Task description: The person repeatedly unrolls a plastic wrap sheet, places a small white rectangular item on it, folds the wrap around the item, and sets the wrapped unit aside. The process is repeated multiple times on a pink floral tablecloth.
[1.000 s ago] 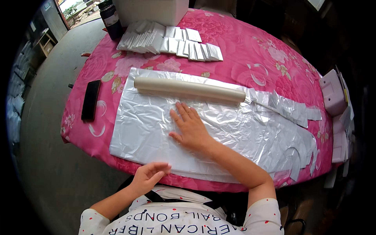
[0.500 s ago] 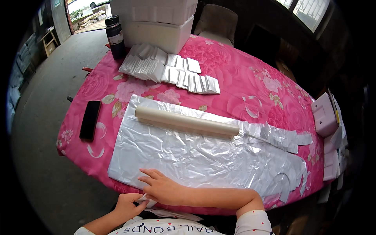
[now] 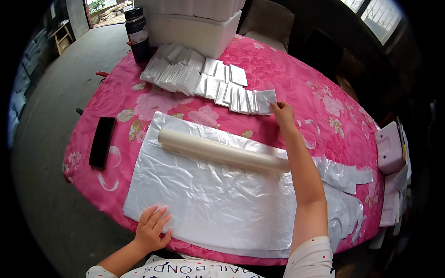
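Note:
My right hand (image 3: pixel 283 112) is stretched far across the table. Between thumb and fingers it grips a small folded plastic packet (image 3: pixel 264 100), at the right end of the front row of similar silvery-white packets (image 3: pixel 221 93). Spread fingers of my left hand (image 3: pixel 152 227) lie on the near left corner of a flat pile of thin, shiny plastic bags (image 3: pixel 218 204). Across the far part of that pile lies a long cream-coloured roll (image 3: pixel 218 149), its right end partly hidden by my right forearm.
A tightly packed bunch of folded packets (image 3: pixel 174 72) stands before white foam boxes (image 3: pixel 190 34) and a dark bottle (image 3: pixel 137 37). A black phone (image 3: pixel 102 142) lies left on the pink flowered tablecloth (image 3: pixel 181 103). Foam pieces (image 3: pixel 389 148) stand at the right edge.
My right hand has moved from the near edge to the far packet row, adding a packet at its right end. My left hand has let go and now lies on the bag pile.

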Available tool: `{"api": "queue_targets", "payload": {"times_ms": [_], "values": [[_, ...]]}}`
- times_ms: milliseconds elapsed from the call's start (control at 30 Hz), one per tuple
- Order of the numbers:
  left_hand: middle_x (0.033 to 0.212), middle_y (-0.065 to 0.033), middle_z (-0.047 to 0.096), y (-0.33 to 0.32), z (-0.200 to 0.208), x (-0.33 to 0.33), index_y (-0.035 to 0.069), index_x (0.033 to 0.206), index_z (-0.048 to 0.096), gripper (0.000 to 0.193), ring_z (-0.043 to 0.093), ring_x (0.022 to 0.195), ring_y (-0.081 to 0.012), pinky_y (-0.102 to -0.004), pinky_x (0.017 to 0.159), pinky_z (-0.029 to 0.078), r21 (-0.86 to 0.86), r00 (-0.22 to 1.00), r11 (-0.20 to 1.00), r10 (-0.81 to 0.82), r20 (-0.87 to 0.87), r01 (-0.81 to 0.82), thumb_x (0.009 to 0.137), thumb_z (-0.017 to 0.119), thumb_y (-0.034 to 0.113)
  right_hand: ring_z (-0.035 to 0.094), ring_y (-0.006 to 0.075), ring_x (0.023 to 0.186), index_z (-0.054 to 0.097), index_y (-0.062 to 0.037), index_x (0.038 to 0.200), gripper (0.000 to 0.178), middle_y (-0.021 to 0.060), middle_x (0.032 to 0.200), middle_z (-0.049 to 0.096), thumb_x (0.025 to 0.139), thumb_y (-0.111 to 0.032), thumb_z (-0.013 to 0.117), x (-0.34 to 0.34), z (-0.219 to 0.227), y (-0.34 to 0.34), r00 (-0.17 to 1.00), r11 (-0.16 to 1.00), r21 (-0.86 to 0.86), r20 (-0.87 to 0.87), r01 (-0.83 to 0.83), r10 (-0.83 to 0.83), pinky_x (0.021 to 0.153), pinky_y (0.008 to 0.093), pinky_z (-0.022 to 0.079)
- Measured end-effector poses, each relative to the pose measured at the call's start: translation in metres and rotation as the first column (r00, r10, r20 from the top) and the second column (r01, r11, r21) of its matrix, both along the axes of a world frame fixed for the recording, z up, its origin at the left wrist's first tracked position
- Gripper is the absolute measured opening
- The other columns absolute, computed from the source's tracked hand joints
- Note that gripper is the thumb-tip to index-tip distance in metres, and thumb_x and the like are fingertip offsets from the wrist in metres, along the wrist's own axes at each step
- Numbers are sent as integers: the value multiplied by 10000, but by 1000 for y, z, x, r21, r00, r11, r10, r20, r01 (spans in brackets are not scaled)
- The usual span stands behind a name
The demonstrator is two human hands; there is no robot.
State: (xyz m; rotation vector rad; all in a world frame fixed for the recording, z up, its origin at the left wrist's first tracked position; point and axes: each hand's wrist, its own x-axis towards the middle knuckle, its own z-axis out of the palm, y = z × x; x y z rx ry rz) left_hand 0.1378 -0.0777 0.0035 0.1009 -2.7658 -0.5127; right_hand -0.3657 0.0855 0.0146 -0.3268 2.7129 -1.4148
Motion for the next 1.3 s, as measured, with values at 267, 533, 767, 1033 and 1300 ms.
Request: {"api": "queue_targets", "payload": {"times_ms": [267,533,767,1033,1300], "values": [[1226,-136,537,0,2,4,61,1042,613,371,431,1178,-340,-420,976,366,18,1000,1000,12,4,-12,705,645,215,582,301,971,603,-26,1068,434,159,1032,619,762,-322,690,37,10,-3,864,900,400,-501,174,56,829,391,457],[1354,-240,351,11,24,-28,30,1199,495,546,282,1262,-441,-483,1026,277,202,980,962,-195,37,184,725,664,242,531,301,964,556,-40,1183,478,148,1022,588,779,-259,687,201,49,100,777,725,421,-71,-544,625,847,359,435],[1442,-330,23,77,16,-106,46,1372,337,769,42,1318,-539,-551,1055,188,304,943,901,-331,20,310,783,638,439,434,315,1158,514,-18,1231,442,175,1232,493,868,-267,561,306,35,145,640,626,192,12,-756,768,982,398,350],[1445,-269,173,155,16,-136,54,1251,505,715,36,1315,-550,-610,1036,187,184,811,794,-583,-42,580,758,585,566,229,281,1360,375,-91,1367,519,118,1461,272,903,-308,464,290,8,209,788,669,615,-123,-416,603,1105,394,184],[1429,-236,239,195,27,-145,21,1214,522,692,58,1342,-490,-649,996,232,80,758,764,-646,92,641,764,572,544,335,320,1302,432,-7,1313,435,184,1393,375,902,-149,436,221,-14,365,938,818,573,-309,49,159,1082,370,240]]}}
